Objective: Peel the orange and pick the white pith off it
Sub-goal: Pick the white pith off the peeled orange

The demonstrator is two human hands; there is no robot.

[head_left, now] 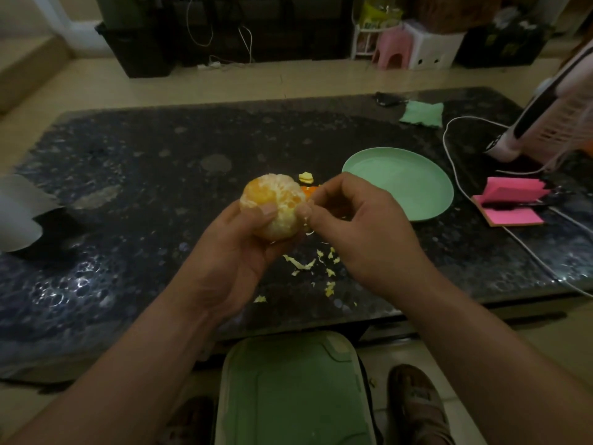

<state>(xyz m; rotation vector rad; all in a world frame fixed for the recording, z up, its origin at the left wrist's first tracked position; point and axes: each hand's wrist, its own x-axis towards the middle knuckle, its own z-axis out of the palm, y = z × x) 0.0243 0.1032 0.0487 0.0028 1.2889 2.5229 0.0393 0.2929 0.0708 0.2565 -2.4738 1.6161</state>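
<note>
Over dark speckled tabletop (144,149), pith scraps (303,264) dropped beneath the hands. Grips peeled orange (276,194) in left hand (234,248), steadying it; pinches pith strand (306,217) off its side with right hand (362,232). Beyond right hand, green plate (401,184), probably for fruit.

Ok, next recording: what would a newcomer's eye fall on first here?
The peeled orange, bright against the dark table, gripped by the left hand at centre while the right hand pinches a strand of pith at its right side. Pale pith scraps lie scattered on the table just below the hands, and a green plate sits to their right.
</note>
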